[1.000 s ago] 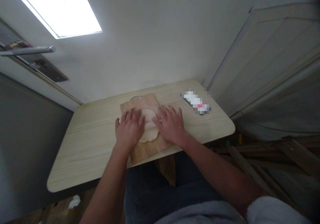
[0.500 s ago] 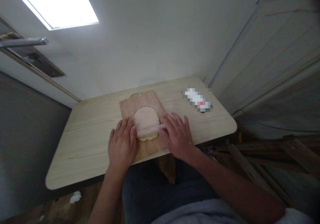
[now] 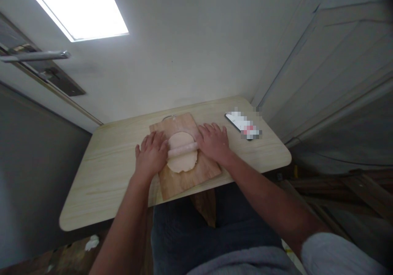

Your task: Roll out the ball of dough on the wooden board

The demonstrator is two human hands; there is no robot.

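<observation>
A pale, flour-dusted rolling pin lies across a round, flattened sheet of dough. Under the dough is a wooden cutting board with a metal handle loop at its far end. My left hand covers the pin's left end, its fingers curved forward over the board's edge. On the right end rests my right hand, fingers bent and slightly spread. Both pin ends are hidden beneath the hands. The dough's near edge looks uneven.
The board sits on a light wood-grain table against a white door. A phone, partly pixelated, lies to the right. A metal door handle juts out at upper left. White crumpled paper is on the floor.
Both hands have pushed the rolling pin forward, from the near part of the dough to about its middle. More of the board's near end now shows. The camera view has shifted slightly.
</observation>
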